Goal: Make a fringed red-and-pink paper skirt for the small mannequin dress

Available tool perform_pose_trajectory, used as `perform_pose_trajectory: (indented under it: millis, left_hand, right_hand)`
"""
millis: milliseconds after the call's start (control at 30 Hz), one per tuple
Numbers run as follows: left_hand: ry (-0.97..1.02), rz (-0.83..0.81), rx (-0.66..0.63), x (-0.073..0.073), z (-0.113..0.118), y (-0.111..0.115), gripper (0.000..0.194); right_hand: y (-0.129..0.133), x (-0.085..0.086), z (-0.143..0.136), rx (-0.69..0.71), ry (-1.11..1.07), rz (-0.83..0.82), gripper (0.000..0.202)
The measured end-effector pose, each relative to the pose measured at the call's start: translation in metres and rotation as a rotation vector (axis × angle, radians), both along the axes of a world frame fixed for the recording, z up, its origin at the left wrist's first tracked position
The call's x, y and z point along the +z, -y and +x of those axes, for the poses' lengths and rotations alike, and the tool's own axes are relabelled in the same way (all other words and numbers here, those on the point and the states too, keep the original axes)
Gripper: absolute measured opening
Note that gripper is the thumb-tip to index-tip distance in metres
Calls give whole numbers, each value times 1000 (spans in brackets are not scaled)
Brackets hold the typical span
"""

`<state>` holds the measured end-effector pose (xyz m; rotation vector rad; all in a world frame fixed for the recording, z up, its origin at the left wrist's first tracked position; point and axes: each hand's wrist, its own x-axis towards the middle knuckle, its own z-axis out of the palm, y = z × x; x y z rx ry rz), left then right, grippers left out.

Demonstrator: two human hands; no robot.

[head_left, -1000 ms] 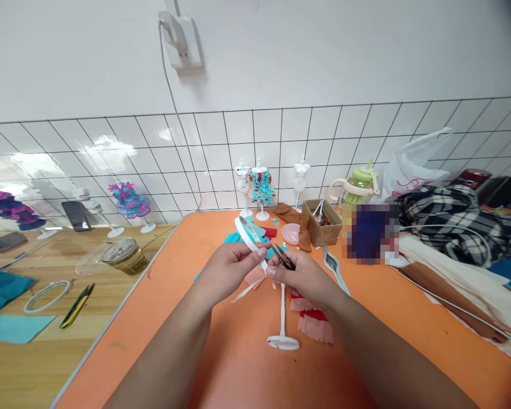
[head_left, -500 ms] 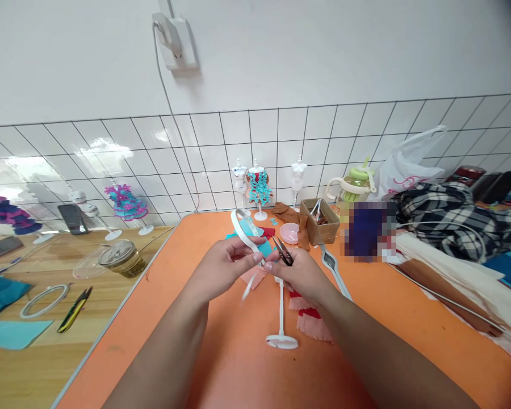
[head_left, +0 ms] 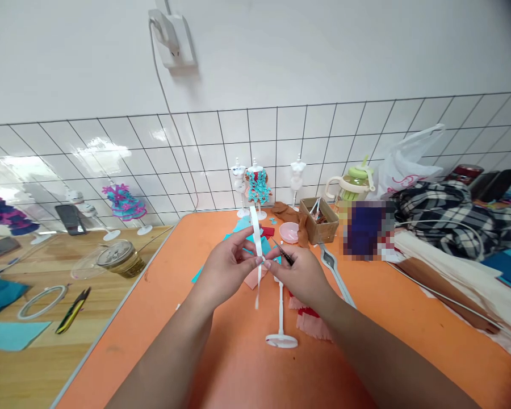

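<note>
My left hand (head_left: 227, 270) is closed on a roll of white tape (head_left: 256, 230), now seen nearly edge-on, with a loose strip hanging below the fingertips. My right hand (head_left: 302, 275) pinches the tape beside the left fingertips and also holds dark scissors (head_left: 285, 254) against its palm. Under the right hand stands a small white mannequin stand (head_left: 281, 309), its upper part mostly hidden. Turquoise cloth (head_left: 238, 227) and pink cloth (head_left: 254, 278) lie behind and beneath the hands. Red and pink ruffled pieces (head_left: 313, 324) are by the right wrist.
Small mannequins (head_left: 259, 187) stand against the tiled wall. A pink bowl (head_left: 289, 232), a cardboard box (head_left: 319, 220) and a green-lidded jug (head_left: 356, 183) are behind the right hand. Yellow snips (head_left: 73, 311) and a lidded cup (head_left: 121, 258) lie left, on the wooden table.
The tape roll has turned from an open ring to nearly edge-on, and its loose strip hangs straighter. The scissors in my right hand have turned and look narrower.
</note>
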<state>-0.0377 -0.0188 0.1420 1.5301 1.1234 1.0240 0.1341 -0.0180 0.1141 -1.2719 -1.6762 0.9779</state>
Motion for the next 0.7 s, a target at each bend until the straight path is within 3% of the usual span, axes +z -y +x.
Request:
perform_pose_trajectory:
  millis: [167,267,433,567,700]
  left_hand:
    - [247,-106,-186,-2,0,0,52]
    - [309,-137,-199,-2,1,2,50]
    - [378,-138,-147,-1,12,8,53]
    - [383,-187,-70,2,17,12,38]
    - [430,-278,-150,7,11,11,50]
  right_hand:
    - [13,14,8,-54,294,329,10]
    - [17,18,15,-96,415,467,10]
    - [17,20,20,-110,433,497,17]
    - [15,21,19,-118,389,495,15]
    - [14,22,20,-100,345,488,12]
